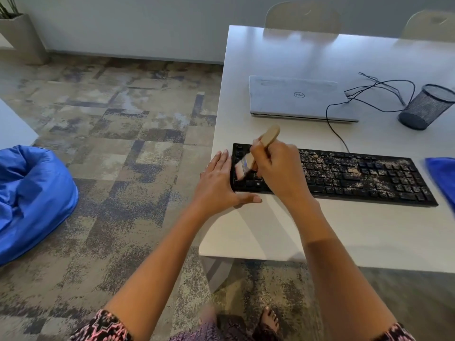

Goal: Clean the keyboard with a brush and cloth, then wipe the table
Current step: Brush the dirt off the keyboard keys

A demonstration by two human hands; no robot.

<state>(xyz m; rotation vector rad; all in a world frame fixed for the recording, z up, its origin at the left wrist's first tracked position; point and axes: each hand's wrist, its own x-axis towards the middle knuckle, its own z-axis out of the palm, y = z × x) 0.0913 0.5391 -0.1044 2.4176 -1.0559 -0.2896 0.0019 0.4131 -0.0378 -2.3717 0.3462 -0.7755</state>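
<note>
A black keyboard (357, 178) lies on the white table (344, 230), its middle and right keys dusted with pale crumbs. My right hand (278, 168) grips a wooden-handled paintbrush (256, 153), whose bristles touch the keys at the keyboard's left end. My left hand (219, 183) lies flat against the keyboard's left edge, fingers straight and thumb along the front edge. A blue cloth (443, 178) sits at the right end of the keyboard, cut off by the frame edge.
A closed silver laptop (298, 98) lies behind the keyboard, with a black cable (332, 124) and a tilted black mesh pen cup (426, 107) to its right. Two chairs stand behind the table. A blue beanbag (32, 198) sits on the carpet at left.
</note>
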